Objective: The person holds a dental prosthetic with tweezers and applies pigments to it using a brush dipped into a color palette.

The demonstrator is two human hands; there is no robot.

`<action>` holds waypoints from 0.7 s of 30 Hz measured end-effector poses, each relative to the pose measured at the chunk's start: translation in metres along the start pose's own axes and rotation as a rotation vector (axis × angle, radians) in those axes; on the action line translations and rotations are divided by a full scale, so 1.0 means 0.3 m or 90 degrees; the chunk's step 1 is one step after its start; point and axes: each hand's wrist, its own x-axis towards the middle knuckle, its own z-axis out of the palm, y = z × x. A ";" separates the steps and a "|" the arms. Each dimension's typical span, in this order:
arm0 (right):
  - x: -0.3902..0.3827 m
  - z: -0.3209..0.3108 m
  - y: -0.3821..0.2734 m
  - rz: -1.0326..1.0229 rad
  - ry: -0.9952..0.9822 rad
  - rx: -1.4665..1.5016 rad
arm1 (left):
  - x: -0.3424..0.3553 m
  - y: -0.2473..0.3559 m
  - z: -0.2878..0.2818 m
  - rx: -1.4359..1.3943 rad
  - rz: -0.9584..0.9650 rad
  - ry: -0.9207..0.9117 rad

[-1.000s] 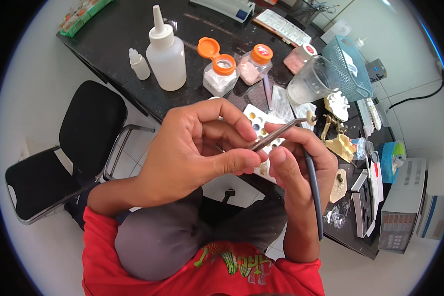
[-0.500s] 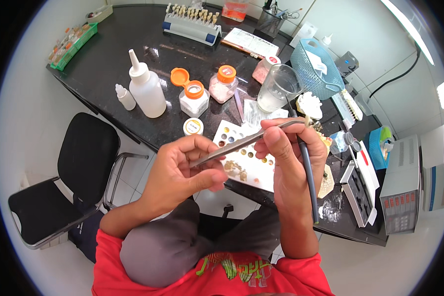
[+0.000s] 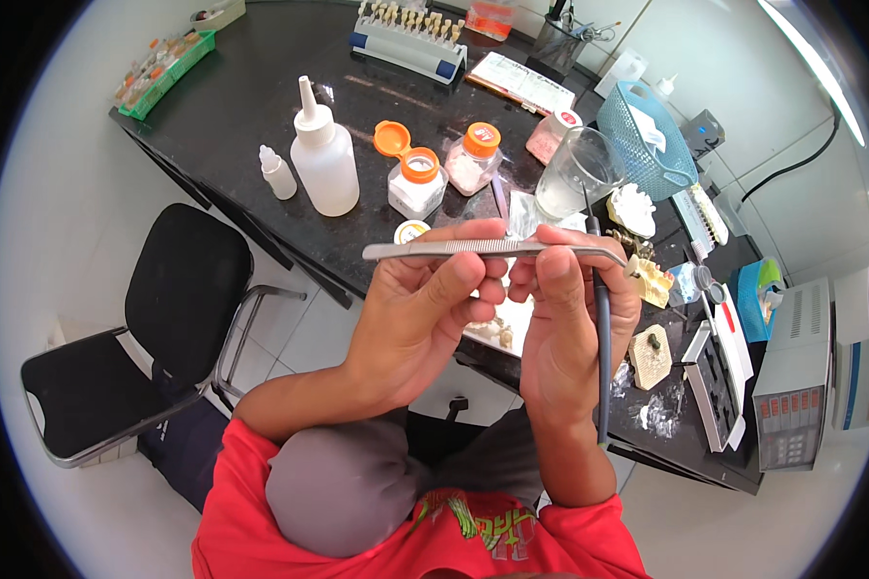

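Metal tweezers with a bent tip (image 3: 483, 247) lie almost level across both hands. My left hand (image 3: 410, 314) is closed on their ribbed middle, thumb in front and fingers behind. Closer to the bent end, my right hand (image 3: 574, 338) pinches them too. A slim dark-handled tool (image 3: 603, 357) passes between the fingers of my right hand and points downward; its working end is too thin to make out. At the tweezers' tip sits a small pale tooth-like piece (image 3: 631, 266). Below the hands, a white mixing palette (image 3: 518, 318) with brownish smears is mostly covered.
On the dark counter stand a white squeeze bottle (image 3: 325, 169), an open orange-capped jar (image 3: 417, 193), a closed jar (image 3: 473, 164) and a clear glass (image 3: 579, 174). Dental models (image 3: 650, 359) and a long black-and-white case (image 3: 710, 386) lie at right. A black chair (image 3: 185, 299) stands left.
The tweezers have turned from slanting to nearly level. My left hand has moved right and up along them, close to my right hand. The whole view has shifted slightly.
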 end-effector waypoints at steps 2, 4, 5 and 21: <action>0.005 -0.012 0.028 0.017 -0.010 -0.019 | 0.013 0.000 -0.014 -0.026 0.002 0.027; -0.013 -0.010 0.003 0.048 -0.022 -0.085 | 0.011 0.014 -0.009 -0.030 0.017 0.029; -0.031 -0.024 -0.015 0.055 -0.023 -0.135 | 0.008 0.028 -0.002 -0.016 0.030 0.038; 0.120 -0.179 -0.020 0.141 -0.162 -0.436 | -0.068 0.097 -0.205 0.375 0.224 0.067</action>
